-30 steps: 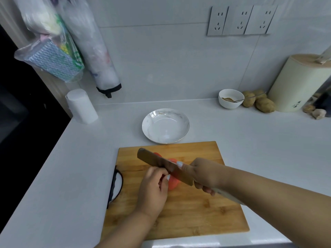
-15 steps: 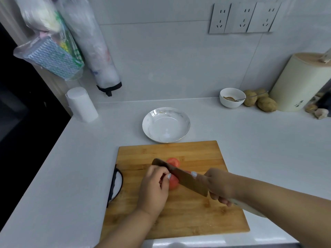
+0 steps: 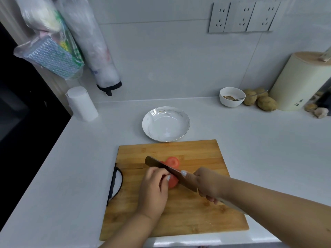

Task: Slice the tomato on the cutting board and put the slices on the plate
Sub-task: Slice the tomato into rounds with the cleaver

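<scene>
Slicing underway. Left hand (image 3: 154,190) curling fingers on tomato (image 3: 172,181), mid cutting board (image 3: 206,158). Right hand (image 3: 207,185) gripping knife (image 3: 166,168), blade sitting in cut. One slice (image 3: 172,161) lying beyond blade. Plate (image 3: 165,123) holding nothing; more cuts and transfer remaining.

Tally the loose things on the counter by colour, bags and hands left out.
White: 3, the plate, the small bowl and the paper roll
Red: 1, the tomato
Wood brown: 1, the cutting board
Cream: 1, the knife block
Tan: 3 potatoes
Total: 9
</scene>
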`<move>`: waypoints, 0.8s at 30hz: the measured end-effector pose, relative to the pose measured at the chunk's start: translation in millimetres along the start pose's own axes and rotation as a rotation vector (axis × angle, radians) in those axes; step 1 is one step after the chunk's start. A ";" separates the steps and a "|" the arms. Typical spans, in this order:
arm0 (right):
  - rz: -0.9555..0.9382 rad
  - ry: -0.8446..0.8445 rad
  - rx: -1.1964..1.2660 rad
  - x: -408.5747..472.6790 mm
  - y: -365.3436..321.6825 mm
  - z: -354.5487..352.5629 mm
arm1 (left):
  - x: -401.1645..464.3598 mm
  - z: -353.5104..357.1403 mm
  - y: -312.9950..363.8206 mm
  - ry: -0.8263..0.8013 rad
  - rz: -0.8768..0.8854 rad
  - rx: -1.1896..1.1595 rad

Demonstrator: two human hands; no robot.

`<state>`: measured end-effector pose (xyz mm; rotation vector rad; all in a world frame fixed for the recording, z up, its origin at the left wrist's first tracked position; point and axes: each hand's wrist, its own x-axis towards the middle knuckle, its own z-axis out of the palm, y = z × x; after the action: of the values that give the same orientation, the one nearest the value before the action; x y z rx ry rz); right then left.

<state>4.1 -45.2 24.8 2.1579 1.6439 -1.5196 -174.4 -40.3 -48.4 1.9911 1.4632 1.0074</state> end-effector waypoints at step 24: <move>-0.052 0.017 0.049 -45.1 0.6 -27.5 | 5.5 -2.8 -1.3 -0.035 0.004 -0.025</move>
<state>24.3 -63.1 70.2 2.1741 1.6988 -1.5755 -176.4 -34.7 -46.0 1.9850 1.4216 0.9829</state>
